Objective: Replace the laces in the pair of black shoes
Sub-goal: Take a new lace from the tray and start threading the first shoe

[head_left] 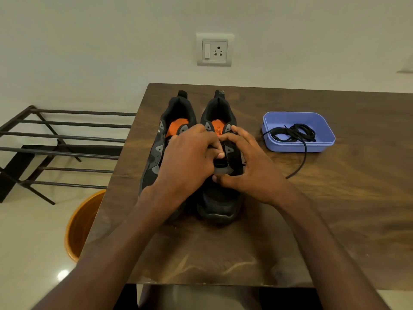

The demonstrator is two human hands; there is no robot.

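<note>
Black uppers with grey panels and orange insoles mark the two shoes standing side by side, toes toward the viewer, at the centre of the frame on the dark wooden counter (335, 198). Both bare forearms reach in from the lower edge and meet over the right shoe (220, 198). The left hand (190, 157) lies knuckles up across the left shoe (156, 153), its fingers curled in at the right shoe's tongue; what they pinch is hidden. The right hand (248, 173) rests on the right shoe's outer side, fingers spread and bent, thumb lying low across the toe end of the lacing area and forefinger tip meeting the left hand near the collar. On the right shoe's orange insole the letters "AIR" can be read; smaller print beside it is too small to tell. Right of centre sits a lilac tray (321, 126) holding a coiled black lace (292, 133), one end trailing over the rim onto the counter.
</note>
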